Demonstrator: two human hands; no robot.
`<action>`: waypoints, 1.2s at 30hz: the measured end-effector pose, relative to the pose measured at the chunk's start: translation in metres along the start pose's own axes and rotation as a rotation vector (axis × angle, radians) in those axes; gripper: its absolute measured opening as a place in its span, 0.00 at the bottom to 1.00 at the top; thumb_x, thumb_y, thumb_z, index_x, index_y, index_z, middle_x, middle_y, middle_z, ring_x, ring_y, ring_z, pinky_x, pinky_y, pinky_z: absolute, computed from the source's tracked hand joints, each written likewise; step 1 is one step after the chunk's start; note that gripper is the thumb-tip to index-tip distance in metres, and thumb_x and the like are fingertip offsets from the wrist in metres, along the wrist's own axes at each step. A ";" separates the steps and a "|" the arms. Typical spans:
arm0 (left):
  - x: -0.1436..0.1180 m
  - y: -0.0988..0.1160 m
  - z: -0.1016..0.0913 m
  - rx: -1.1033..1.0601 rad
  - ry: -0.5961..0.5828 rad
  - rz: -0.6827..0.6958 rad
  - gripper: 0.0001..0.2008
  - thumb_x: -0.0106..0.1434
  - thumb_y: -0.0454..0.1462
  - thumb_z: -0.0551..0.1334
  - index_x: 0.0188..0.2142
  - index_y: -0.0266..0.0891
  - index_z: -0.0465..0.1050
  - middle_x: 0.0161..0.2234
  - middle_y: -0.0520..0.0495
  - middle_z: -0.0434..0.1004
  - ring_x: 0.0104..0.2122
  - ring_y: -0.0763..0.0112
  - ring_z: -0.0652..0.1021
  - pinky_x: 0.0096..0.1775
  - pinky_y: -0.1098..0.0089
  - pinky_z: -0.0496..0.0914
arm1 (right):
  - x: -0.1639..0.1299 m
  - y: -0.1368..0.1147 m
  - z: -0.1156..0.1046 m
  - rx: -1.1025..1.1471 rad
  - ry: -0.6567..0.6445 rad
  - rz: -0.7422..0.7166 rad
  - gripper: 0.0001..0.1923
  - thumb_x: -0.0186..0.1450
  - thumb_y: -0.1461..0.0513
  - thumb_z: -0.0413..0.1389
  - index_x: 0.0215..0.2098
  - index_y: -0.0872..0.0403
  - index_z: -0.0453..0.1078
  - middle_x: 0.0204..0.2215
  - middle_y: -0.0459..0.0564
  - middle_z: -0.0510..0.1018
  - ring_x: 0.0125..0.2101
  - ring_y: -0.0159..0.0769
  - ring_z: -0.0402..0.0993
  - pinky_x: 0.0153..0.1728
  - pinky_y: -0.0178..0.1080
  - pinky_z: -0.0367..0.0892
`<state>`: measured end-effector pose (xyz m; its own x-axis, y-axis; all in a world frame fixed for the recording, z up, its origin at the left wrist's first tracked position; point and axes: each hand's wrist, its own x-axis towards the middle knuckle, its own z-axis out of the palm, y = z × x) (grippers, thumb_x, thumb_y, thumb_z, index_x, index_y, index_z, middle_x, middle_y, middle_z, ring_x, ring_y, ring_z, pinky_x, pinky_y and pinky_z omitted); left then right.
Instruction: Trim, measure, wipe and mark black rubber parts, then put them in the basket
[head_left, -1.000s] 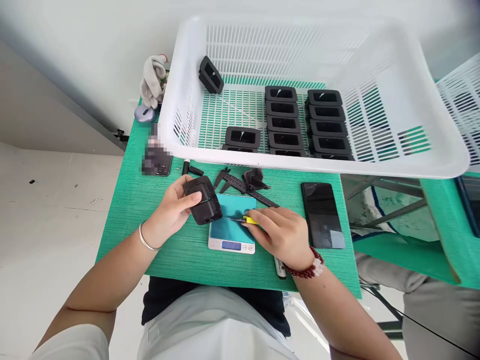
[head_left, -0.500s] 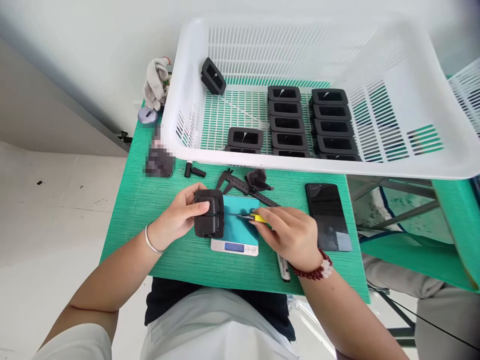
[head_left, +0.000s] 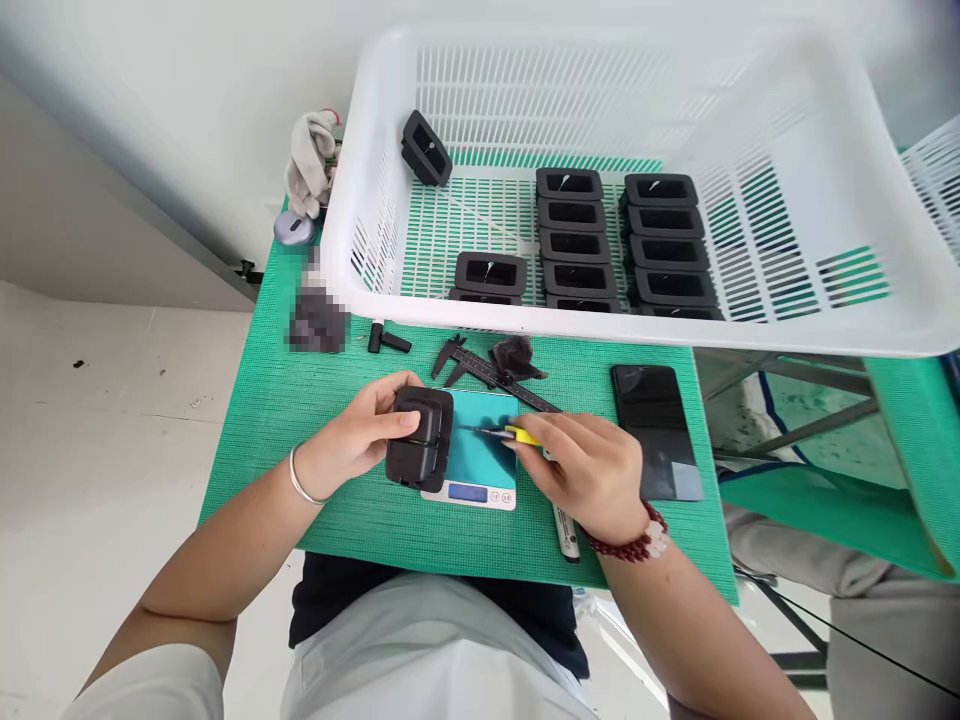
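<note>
My left hand (head_left: 367, 425) grips a black plastic housing (head_left: 420, 440), thumb across its raised back side. In my right hand (head_left: 589, 465) is a craft knife (head_left: 521, 435) with a yellow handle. Its thin metal tip points left at the housing's right edge, with a small gap between them. Under both lies a small digital scale (head_left: 480, 450) with a blue-green plate; the housing covers its left part. A marker (head_left: 566, 535) lies partly beneath my right hand. Behind the scale, black calipers (head_left: 480, 368) rest beside a crumpled dark cloth (head_left: 517, 358).
A white plastic basket (head_left: 525, 318) spans the back of the green-covered table (head_left: 262, 480), holding several black housings (head_left: 574, 245) in rows and one leaning at the left. A dark phone (head_left: 656, 430) lies right. Gloves (head_left: 309, 160) sit back left. Another person's leg (head_left: 885, 620) shows at right.
The housing has tilted and dropped slightly toward me, turning its back more to view. The knife tip has drawn back a little to the right, away from the housing.
</note>
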<state>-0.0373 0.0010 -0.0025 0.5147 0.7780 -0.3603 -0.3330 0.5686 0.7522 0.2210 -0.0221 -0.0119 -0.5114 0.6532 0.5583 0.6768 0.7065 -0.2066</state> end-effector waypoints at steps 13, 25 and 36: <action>-0.001 0.002 0.000 -0.016 -0.122 -0.035 0.21 0.50 0.44 0.73 0.33 0.37 0.66 0.25 0.53 0.74 0.20 0.78 0.72 0.23 0.78 0.68 | -0.002 0.002 0.000 0.056 0.018 -0.018 0.05 0.68 0.61 0.56 0.39 0.55 0.70 0.27 0.48 0.81 0.25 0.31 0.75 0.27 0.35 0.66; -0.003 0.004 0.000 0.021 -0.166 -0.117 0.22 0.48 0.45 0.75 0.34 0.36 0.67 0.24 0.52 0.72 0.21 0.78 0.72 0.22 0.79 0.66 | -0.002 0.002 -0.001 0.050 0.051 -0.039 0.05 0.67 0.62 0.57 0.40 0.56 0.70 0.27 0.49 0.81 0.25 0.32 0.75 0.27 0.35 0.65; 0.001 0.002 -0.002 0.015 -0.103 -0.053 0.22 0.46 0.45 0.76 0.33 0.34 0.72 0.25 0.51 0.73 0.21 0.79 0.72 0.23 0.78 0.67 | -0.002 0.007 0.000 -0.035 0.037 0.050 0.04 0.66 0.63 0.59 0.39 0.55 0.70 0.27 0.48 0.81 0.25 0.32 0.76 0.25 0.34 0.66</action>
<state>-0.0393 0.0033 -0.0021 0.6100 0.7148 -0.3421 -0.2913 0.6037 0.7421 0.2264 -0.0185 -0.0143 -0.4569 0.6766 0.5774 0.7194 0.6628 -0.2075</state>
